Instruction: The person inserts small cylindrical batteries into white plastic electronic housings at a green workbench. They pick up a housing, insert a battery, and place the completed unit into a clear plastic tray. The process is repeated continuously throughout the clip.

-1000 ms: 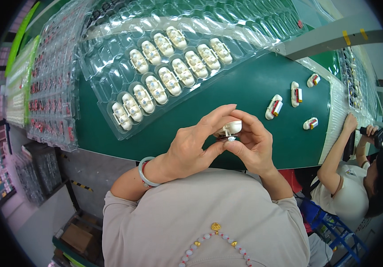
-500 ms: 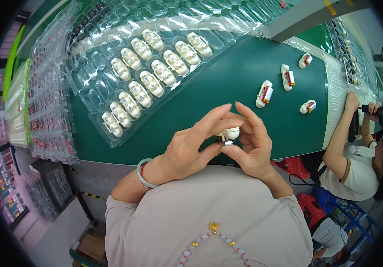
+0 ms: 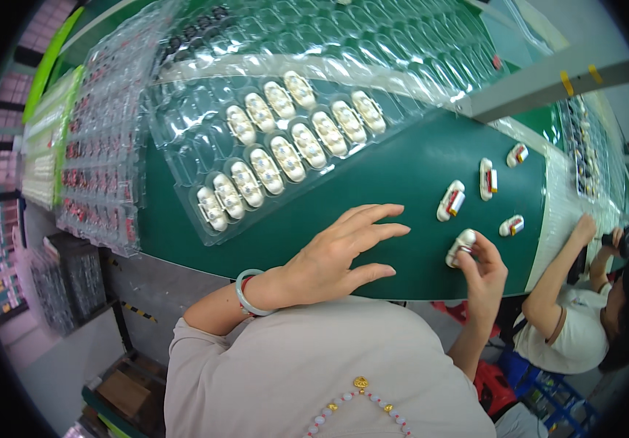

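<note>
My right hand [image 3: 485, 269] pinches a white oval plastic casing [image 3: 462, 245] by its side, low over the green tabletop near the front edge. Whether the casing touches the table, I cannot tell. My left hand [image 3: 344, 254] is empty over the table, fingers stretched out and apart. Beyond my right hand lie several similar white casings, each with a silver-and-red block on its side; the nearest casing [image 3: 446, 212] is just past the held one. A clear plastic tray [image 3: 238, 235] to the far left holds two slanted rows of white casings [image 3: 267, 170].
Stacked clear trays [image 3: 103, 160] stand at the left. A grey metal bar [image 3: 541, 84] crosses the far right. At the right edge, a co-worker's arm [image 3: 559, 259] reaches over the table, beside another tray [image 3: 583, 153] of parts.
My hands have come apart. My right hand has carried the casing right and down toward the table; my left hand has let go and its fingers have spread. The whole view has shifted slightly.
</note>
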### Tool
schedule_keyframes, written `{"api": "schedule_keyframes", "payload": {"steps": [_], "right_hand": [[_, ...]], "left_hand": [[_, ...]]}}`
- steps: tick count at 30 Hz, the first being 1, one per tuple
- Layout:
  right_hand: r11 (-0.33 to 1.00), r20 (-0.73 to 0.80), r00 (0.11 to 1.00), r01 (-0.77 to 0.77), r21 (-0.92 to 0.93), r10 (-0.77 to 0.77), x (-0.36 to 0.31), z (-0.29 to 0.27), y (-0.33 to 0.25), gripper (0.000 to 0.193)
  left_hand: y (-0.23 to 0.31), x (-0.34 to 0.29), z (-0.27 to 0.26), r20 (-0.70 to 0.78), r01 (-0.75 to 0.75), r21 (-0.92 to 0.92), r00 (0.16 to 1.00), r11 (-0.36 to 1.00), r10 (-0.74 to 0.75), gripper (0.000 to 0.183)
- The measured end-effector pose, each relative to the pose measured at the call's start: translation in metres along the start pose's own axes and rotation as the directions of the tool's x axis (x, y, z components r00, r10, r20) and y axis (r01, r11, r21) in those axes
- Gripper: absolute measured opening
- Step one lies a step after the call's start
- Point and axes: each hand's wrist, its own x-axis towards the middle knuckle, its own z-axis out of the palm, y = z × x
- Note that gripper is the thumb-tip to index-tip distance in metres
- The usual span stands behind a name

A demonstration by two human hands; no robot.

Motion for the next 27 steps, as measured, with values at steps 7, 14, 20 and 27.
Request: {"api": "schedule_keyframes", "payload": {"steps": [7, 14, 20, 27], "right_hand": [[0.907, -0.132, 0.987, 0.031, -0.420, -0.095, 0.024, -0.038, 0.001, 0.024], [0.895, -0.176, 0.978, 0.023, -0.446, -0.113, 0.027, -0.048, 0.003, 0.026], [0.787, -0.282, 0.905, 0.085, -0.611, -0.317, 0.016, -0.046, -0.031, 0.027], [0.558, 0.208, 0.793, 0.563, -0.609, -0.572, 0.039, 0.014, -0.129, 0.016]], "left_hand": [[-0.016, -0.010, -0.096, -0.507, 0.347, 0.631, 0.861, 0.694, 0.031, 0.027], [-0.059, -0.022, -0.154, -0.604, 0.527, 0.589, 0.791, 0.613, -0.099, 0.016], [-0.071, -0.016, -0.152, -0.591, 0.483, 0.561, 0.802, 0.672, -0.083, 0.010], [-0.047, -0.037, -0.151, -0.685, 0.205, 0.434, 0.707, 0.877, 0.173, 0.015]]}}
